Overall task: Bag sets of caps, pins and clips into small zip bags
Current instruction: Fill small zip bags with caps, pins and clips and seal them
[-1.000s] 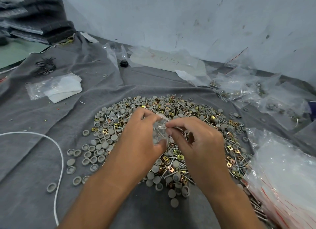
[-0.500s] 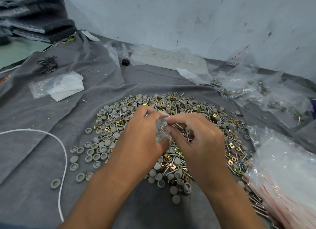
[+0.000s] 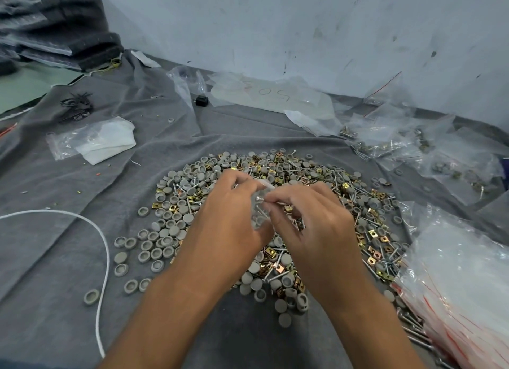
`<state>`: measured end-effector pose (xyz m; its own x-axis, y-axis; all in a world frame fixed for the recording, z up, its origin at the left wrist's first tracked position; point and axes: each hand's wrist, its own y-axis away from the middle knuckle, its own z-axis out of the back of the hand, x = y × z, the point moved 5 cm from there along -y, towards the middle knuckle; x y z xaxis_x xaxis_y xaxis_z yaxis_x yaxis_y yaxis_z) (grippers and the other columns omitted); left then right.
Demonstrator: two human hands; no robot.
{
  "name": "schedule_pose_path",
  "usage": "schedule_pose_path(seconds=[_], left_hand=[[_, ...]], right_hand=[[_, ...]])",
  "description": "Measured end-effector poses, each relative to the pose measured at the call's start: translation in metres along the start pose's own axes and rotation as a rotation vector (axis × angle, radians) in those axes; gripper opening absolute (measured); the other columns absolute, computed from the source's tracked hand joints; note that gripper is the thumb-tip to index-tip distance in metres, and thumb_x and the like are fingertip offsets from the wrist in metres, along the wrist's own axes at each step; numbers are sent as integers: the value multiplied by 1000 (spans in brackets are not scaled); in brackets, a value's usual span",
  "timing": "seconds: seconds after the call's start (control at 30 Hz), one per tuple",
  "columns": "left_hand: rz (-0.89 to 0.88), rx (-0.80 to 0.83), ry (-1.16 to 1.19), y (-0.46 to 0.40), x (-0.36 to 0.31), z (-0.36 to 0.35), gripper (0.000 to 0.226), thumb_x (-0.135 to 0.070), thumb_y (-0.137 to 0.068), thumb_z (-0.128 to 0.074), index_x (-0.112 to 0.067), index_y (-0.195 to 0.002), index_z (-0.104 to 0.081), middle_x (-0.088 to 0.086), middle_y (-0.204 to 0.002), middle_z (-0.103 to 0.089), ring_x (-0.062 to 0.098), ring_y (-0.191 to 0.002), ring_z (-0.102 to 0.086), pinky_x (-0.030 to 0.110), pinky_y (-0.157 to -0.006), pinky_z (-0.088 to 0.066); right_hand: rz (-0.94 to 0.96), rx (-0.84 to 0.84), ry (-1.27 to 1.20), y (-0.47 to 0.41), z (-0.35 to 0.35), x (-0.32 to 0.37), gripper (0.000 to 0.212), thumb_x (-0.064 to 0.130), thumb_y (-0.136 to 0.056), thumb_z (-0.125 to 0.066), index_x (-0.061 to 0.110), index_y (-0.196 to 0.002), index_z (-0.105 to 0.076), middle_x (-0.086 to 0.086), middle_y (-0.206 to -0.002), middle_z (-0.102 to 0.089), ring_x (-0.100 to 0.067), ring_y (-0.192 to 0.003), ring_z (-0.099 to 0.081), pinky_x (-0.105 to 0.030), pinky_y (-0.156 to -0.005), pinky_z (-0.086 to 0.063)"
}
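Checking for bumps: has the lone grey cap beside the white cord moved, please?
No; the lone grey cap still lies just left of the white cord.

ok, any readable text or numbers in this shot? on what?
"50", handwritten in dark marker, seen upside down, on the paper sheet under clear plastic by the wall.
Faint red marks to the left of it on the same sheet: too faint to read.
Nothing readable on the zip bag between the left hand and right hand, nor on the bag stack.
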<state>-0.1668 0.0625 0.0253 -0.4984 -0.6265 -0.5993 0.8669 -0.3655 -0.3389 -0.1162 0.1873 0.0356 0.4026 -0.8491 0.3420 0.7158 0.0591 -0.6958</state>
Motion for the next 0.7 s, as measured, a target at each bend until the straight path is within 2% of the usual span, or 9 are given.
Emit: schedule_pose_path(seconds=[0.1, 0.17, 0.27, 0.33, 0.4, 0.47, 0.57, 0.63, 0.7], left_hand=[[1, 8, 17, 0, -1, 0, 31, -36, -77, -71, -37, -108, -64, -21, -111, -41, -8, -95, -48, 14, -74, -46], [3, 8, 20, 0, 0, 1, 31, -39, -79, -68, -38, -110, -63, -22, -110, -41, -12, -99, -45, 8, -69, -43], [14, -30, 11, -1, 6, 3, 42, -37, -82, -71, -32, -123, -60, -20, -109, -40, -16, -103, -40, -3, -78, -36], [24, -45, 11, 0, 8, 5, 47, -37, -82, -72, -30, -126, -59, -20, -110, -40, -17, -105, -39, -7, -80, -32], [22, -41, -1, 1, 7, 4, 47, -38, -82, -72, -30, -127, -59, -20, -111, -40, -17, -105, -39, -6, -80, -32], [10, -38, -17, 1, 5, 3, 47, -37, -83, -73, -30, -127, -59, -20, -112, -40, -16, -102, -40, -4, -77, -36], [6, -35, -31, 1, 2, 3, 46, -35, -83, -74, -29, -127, -60, -20, -112, -39, -13, -99, -42, 3, -66, -41], [4, -35, -23, 0, 1, 2, 45, -34, -83, -74, -29, -125, -61, -19, -112, -40, -13, -98, -44, 3, -67, -42], [2, -35, -19, 0, 1, 2, 44, -33, -82, -74, -29, -124, -61, -19, -112, -40, -13, -98, -44, 3, -68, -42]], right_hand=[[10, 52, 87, -1, -4, 2, 20, 33, -96, -63, 18, -106, -71, 8, -96, -65, -14, -91, -56, -26, -77, -47], [-70, 34, -19, -2, -2, 0, 21, 36, -97, -62, 21, -108, -70, 12, -96, -63, -8, -92, -56, -20, -77, -46], [-226, -1, -76, -3, 9, -20, 7, 35, -99, -61, 31, -102, -66, 22, -91, -61, 3, -84, -57, -11, -73, -43], [-386, 148, -58, 1, 12, -45, 6, 32, -96, -65, 37, -93, -63, 24, -85, -61, 7, -82, -59, -8, -64, -44], [-523, 414, 1, 14, 5, -64, 9, 35, -92, -72, 39, -92, -64, 23, -84, -61, 11, -80, -58, -10, -57, -44], [-534, 628, 168, 27, -4, -70, 19, 43, -88, -75, 40, -102, -63, 22, -93, -59, 3, -81, -57, -17, -65, -48], [-537, 644, 263, 31, -13, -67, 28, 45, -87, -75, 36, -109, -61, 17, -102, -54, -6, -91, -55, -30, -80, -53], [-542, 621, 273, 29, -14, -63, 23, 45, -89, -73, 35, -107, -63, 14, -102, -55, -10, -93, -58, -33, -81, -54], [-526, 676, 294, 31, -17, -62, 20, 44, -90, -72, 35, -105, -65, 13, -103, -54, -11, -97, -57, -34, -82, -54]])
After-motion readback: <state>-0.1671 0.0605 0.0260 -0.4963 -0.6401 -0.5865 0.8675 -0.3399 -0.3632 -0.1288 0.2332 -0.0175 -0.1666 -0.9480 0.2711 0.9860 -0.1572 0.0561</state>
